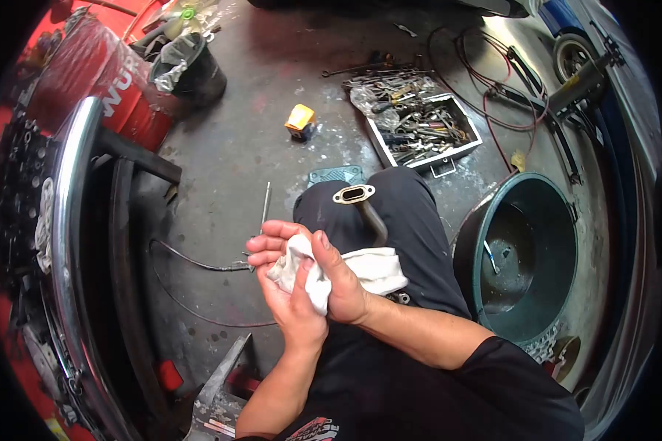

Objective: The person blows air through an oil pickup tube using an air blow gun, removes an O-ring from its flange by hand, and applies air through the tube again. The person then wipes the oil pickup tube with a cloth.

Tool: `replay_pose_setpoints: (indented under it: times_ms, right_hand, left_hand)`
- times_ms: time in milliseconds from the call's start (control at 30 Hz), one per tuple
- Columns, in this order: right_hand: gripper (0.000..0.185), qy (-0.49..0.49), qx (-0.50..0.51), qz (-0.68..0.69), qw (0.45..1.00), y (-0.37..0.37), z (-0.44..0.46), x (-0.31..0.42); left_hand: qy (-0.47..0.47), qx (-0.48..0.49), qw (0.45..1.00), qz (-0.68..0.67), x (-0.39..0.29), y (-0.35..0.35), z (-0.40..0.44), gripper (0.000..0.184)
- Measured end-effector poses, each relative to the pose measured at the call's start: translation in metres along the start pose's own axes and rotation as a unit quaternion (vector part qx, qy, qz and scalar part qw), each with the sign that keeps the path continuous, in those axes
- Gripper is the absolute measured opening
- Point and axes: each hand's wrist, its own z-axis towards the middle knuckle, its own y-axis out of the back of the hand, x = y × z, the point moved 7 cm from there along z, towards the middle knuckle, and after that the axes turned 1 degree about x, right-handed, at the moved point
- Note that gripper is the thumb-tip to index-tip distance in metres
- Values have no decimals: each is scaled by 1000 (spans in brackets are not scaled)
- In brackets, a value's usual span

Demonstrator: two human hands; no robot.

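two bare hands meet above the lap (pixel 360 323) with a crumpled white cloth (pixel 295 256) between them. the left hand (pixel 293 303) lies open beneath it, palm up and fingers stretched out, its thumb laid over the fabric. the right hand (pixel 346 290) presses against the cloth's right edge with its thumb straight; its fingers are hidden, so i cannot tell whether they are curled. more white fabric shows beyond that thumb, over the right thigh.

at the lap's far edge, by the knees, rests a bent metal pipe (pixel 376 223), its flange (pixel 354 193) facing up.

on the floor surface (pixel 221 169) past the knees stands a yellow and black box (pixel 300 122). to its right, a white-rimmed tray (pixel 469 121) is heaped with tools (pixel 426 128), more of them lying past its far edge; a handle sticks out from its near edge. a dark green tub (pixel 563 250) stands beside the right leg, with a slim brush (pixel 490 257) against its left wall.
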Motion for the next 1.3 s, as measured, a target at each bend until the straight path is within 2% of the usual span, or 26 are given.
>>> replay_pose_setpoints:
  times_ms: [67, 100, 133, 200, 267, 300, 333, 367, 400, 467, 500, 533, 567, 600, 667, 700, 733, 800, 867, 933, 1000, 1067, 1133, 1200, 1267, 1300]
  right_hand:
    - [81, 47, -32, -111, 992, 9, -4, -5]
    - [91, 68, -6, -376, 924, 18, -9, -4]
    - [96, 35, 27, -398, 916, 18, -17, -15]
    - [93, 32, 95, -579, 809, -14, -52, -31]
    - [87, -68, 196, -500, 840, -9, -75, -45]
    - [77, -70, 90, -455, 883, 6, -70, -24]
    - [77, -71, 90, -459, 881, 10, -56, -17]
    - [65, -69, -21, -209, 975, 24, -34, -5]
    - [59, -57, -133, 62, 988, 38, -29, -4]
    - [61, -96, -127, -20, 987, 31, -37, -12]
    - [63, -63, -121, -114, 984, 30, -46, -23]
    - [67, -36, -116, -211, 970, 30, -54, -31]
    - [62, -64, 51, -434, 897, 3, -60, -26]
    - [58, -14, 212, -606, 767, -23, -72, -21]
    - [44, -8, 256, -577, 775, -59, -76, -8]
    - [48, 61, 197, -687, 697, -57, -62, 18]
    - [53, 128, 134, -778, 600, -51, -41, 51]
    - [41, 166, -48, -857, 485, -21, 5, 99]
    - [42, -48, -36, -875, 481, 45, 44, 101]
    - [44, -129, 15, -883, 451, 76, 58, 84]
    - [40, -47, -17, -858, 511, 88, 55, 79]
    - [36, 65, -47, -815, 573, 81, 44, 86]
    - [26, 70, -39, -779, 622, 65, 31, 96]
    - [23, 71, -4, -738, 671, 41, 23, 105]
    - [25, 94, 17, -682, 725, 22, 22, 123]
    - [25, 65, 9, -619, 783, 18, 20, 130]
  left_hand:
    - [-24, -32, 998, 42, 40, 29, 16, 34]
    - [-40, -44, 992, 110, 52, 45, 34, 26]
    - [-54, -57, 981, 177, 53, 52, 58, 18]
    - [-86, -197, 934, 287, 8, 55, 88, 15]
    - [-95, -186, 977, 37, -5, 69, 100, 16]
    - [-66, -120, 990, 21, -16, 58, 93, 20]
    - [-31, -56, 998, 8, -25, 52, 74, 23]
    - [-75, 60, 991, 91, -26, 25, 48, 28]
    - [-115, 177, 962, 174, -21, -5, 19, 34]
    - [-352, 166, 849, 357, -17, -15, -2, 38]
    - [-302, 145, 876, 346, -3, 1, 11, 37]
    - [-273, 66, 912, 298, 21, 24, 20, 33]
    - [-140, 66, 944, 292, 50, 50, 22, 33]
    - [-76, 65, 954, 284, 63, 64, 25, 34]
    - [68, 27, 967, 243, 86, 93, 31, 34]
    - [145, -7, 968, 207, 97, 102, 34, 34]
    - [142, -9, 968, 207, 101, 104, 39, 34]
    - [114, -133, 984, -24, 106, 113, 42, 36]
    - [45, -112, 992, -24, 86, 85, 54, 32]
    - [64, -71, 995, 1, 86, 43, 54, 35]
    - [42, 57, 987, 148, 90, -22, 40, 41]
    - [-12, 99, 991, 85, 97, -66, 22, 47]
    - [11, 135, 989, -62, 84, -81, 20, 49]
    - [-25, 154, 988, 16, 58, -82, 25, 38]
    - [-2, 239, 968, -77, 47, -86, 36, 28]
    - [40, 281, 956, -71, 36, -90, 42, 25]
